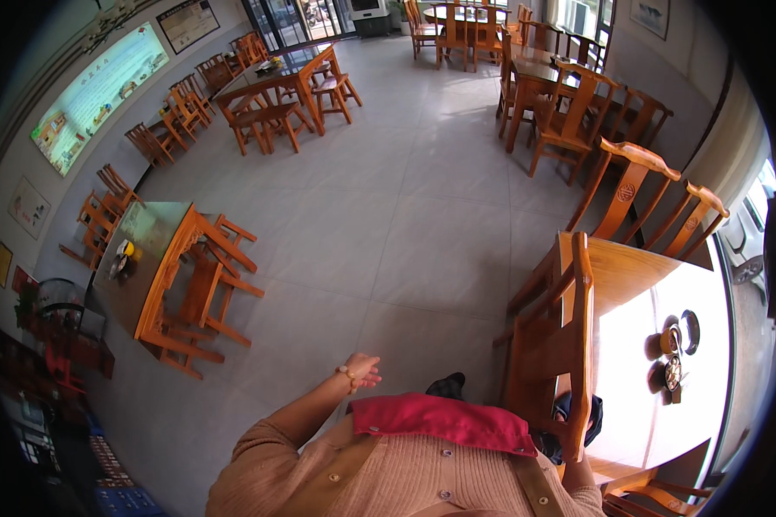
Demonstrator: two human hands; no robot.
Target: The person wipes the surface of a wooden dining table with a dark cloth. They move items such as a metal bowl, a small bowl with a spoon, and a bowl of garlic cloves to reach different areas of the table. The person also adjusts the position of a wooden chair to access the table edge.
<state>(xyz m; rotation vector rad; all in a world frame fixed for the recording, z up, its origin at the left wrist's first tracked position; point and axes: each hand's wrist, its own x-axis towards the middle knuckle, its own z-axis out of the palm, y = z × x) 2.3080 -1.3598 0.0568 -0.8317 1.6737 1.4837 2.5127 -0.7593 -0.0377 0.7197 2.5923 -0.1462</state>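
My left hand [363,371], with a beaded bracelet at the wrist, is held out over the grey floor, its fingers apart and holding nothing. At the lower right, my right hand [590,424] is mostly hidden behind the back of a wooden chair [581,349]. A bunched dark cloth [597,413] is in this hand; whether the hand also touches the chair is unclear. This chair stands at a sunlit wooden table [627,271]. On the table are a small bowl [669,338], a dark round dish [690,332] and a container with pale contents [673,373].
A glass-topped wooden table [158,239] with stools [200,291] is at the left. Further off stand another table [265,81] with stools and, at right, a table [537,64] with high-backed chairs [569,116]. Grey tiled floor [388,213] runs between them.
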